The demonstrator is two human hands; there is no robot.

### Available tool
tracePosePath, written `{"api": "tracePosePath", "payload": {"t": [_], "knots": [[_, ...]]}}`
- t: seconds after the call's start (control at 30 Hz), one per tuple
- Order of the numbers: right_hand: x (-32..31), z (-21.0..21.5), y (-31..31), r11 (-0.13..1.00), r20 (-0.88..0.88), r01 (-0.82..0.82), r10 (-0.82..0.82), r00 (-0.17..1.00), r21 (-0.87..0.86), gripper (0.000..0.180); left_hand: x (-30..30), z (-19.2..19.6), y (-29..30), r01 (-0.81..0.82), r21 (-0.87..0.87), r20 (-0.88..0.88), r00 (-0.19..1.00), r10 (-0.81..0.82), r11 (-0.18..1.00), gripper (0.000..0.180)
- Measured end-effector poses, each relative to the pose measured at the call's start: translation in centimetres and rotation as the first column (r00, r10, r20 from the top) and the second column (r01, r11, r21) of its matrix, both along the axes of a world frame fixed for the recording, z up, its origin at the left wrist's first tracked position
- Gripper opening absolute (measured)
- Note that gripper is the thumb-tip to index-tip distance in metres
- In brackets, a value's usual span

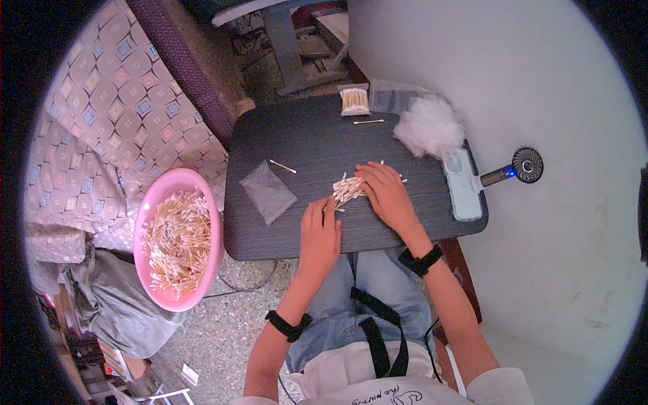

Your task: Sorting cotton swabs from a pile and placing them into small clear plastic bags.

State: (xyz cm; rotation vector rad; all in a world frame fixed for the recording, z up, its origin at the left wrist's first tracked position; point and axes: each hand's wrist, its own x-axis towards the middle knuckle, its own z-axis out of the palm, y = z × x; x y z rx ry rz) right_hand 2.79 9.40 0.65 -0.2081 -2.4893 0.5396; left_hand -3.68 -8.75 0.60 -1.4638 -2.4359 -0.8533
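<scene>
Both hands cup the swab pile [349, 189] mid-tabletop [297, 229]: right hand [386, 192] flat, pressing from 3 o'clock, left hand [320, 233] half-curled at 7 o'clock, corralling loose sticks; flat clear bag [268, 192] waits at 9 o'clock.

On the dark surface [290, 142] lies an empty clear bag [268, 191], with a single swab [283, 166] just beside it. At the far edge there is a packed bundle of swabs [354, 101] and a heap of white fluff [429, 126]. A small fan [521, 167] sticks out on the right. A pink basin [177, 239] full of swabs stands to the left, off the surface.
</scene>
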Motion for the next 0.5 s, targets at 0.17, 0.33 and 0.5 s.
{"api": "tracePosePath", "payload": {"t": [0.17, 0.33, 0.5], "knots": [[0.0, -0.3, -0.1, 0.999, -0.009, 0.014, -0.014, 1.000, 0.037, 0.026, 0.3, 0.2, -0.7, -0.036, 0.041, -0.059, 0.998, 0.039, 0.999, 0.039], [0.0, -0.3, -0.1, 0.995, -0.001, 0.090, -0.090, 0.996, 0.043, 0.025, 0.5, 0.4, -1.8, -0.060, 0.030, -0.122, 0.991, 0.063, 0.998, 0.032], [0.0, -0.5, -0.2, 0.978, 0.024, 0.179, -0.183, 0.983, 0.105, 0.026, 0.4, 0.7, -2.5, 0.032, 0.085, -0.009, 0.999, -0.031, 0.996, 0.029]]}}
